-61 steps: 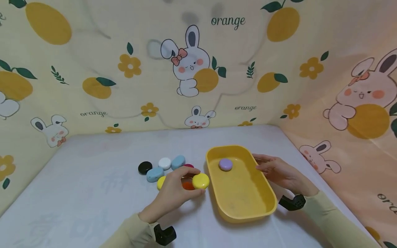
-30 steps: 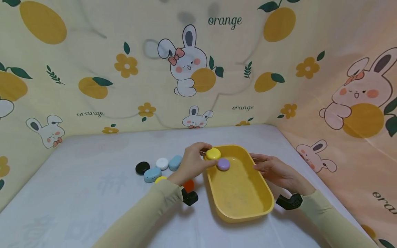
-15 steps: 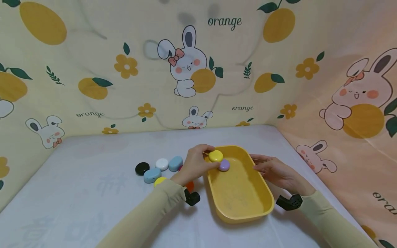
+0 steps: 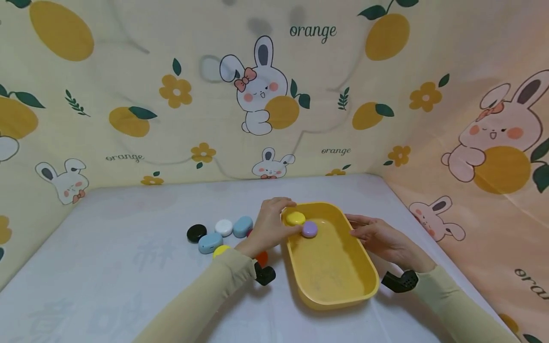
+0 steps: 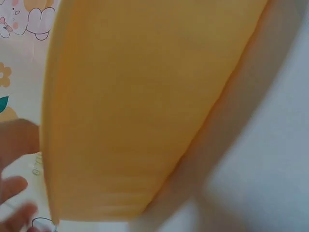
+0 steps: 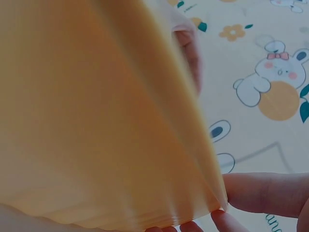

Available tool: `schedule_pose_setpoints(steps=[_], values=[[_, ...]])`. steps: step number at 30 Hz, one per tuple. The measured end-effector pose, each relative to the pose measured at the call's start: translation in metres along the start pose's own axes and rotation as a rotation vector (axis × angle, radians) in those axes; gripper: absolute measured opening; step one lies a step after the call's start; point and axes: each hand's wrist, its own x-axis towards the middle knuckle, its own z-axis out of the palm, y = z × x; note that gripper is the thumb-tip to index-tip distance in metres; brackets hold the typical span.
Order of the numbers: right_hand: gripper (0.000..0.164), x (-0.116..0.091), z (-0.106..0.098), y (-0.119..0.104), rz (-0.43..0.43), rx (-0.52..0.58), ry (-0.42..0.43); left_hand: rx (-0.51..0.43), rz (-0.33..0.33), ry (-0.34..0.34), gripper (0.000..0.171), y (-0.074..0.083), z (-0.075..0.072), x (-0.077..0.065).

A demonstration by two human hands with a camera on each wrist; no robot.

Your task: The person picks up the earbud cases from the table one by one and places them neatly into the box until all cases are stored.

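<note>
In the head view a deep yellow tray (image 4: 334,267) stands on the white table. Inside its far left corner lie a glossy yellow round piece (image 4: 296,218) and, touching or very near it, a purple one (image 4: 310,229). My left hand (image 4: 269,224) reaches over the tray's left rim, thumb and fingers spread around the yellow piece and apart from it. In the left wrist view the left hand's fingers (image 5: 19,140) show beyond the tray wall. My right hand (image 4: 388,240) holds the tray's right side; the right wrist view shows its thumb (image 6: 265,193) on the rim and fingers beneath.
Left of the tray lie a black round piece (image 4: 197,233), a white one (image 4: 224,227), two light blue oval ones (image 4: 210,243), another yellow one (image 4: 220,250) and an orange one (image 4: 262,258). A red one is mostly hidden by the left hand. A printed cloth (image 4: 193,124) rises behind.
The left hand has carried the yellow piece from beside the tray into its far left corner and let it go. The right hand keeps holding the tray's side.
</note>
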Motion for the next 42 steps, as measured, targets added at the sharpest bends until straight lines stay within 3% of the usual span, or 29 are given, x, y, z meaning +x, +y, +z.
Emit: schedule_pose_setpoints(steps=[4,9,16,24,32,42], values=[[0.064,-0.002,-0.001,0.0,-0.002,0.003,0.0,0.025,-0.02,-0.013,0.059,0.0,-0.001,-0.001],[0.064,-0.002,-0.001,0.0,-0.005,-0.004,0.001,0.001,-0.053,-0.006,0.052,-0.006,-0.009,-0.007],[0.066,-0.002,-0.002,0.0,-0.007,0.004,-0.044,0.026,-0.078,-0.005,0.045,-0.014,-0.033,-0.028],[0.065,-0.002,-0.003,0.003,0.013,0.033,-0.013,0.068,-0.082,-0.032,0.043,-0.019,-0.055,-0.049],[0.064,-0.005,0.001,0.003,0.021,0.054,0.028,0.085,-0.097,-0.048,0.038,-0.024,-0.062,-0.064],[0.062,-0.009,0.002,0.004,0.014,0.061,0.015,0.032,-0.078,-0.071,0.035,-0.03,-0.065,-0.068]])
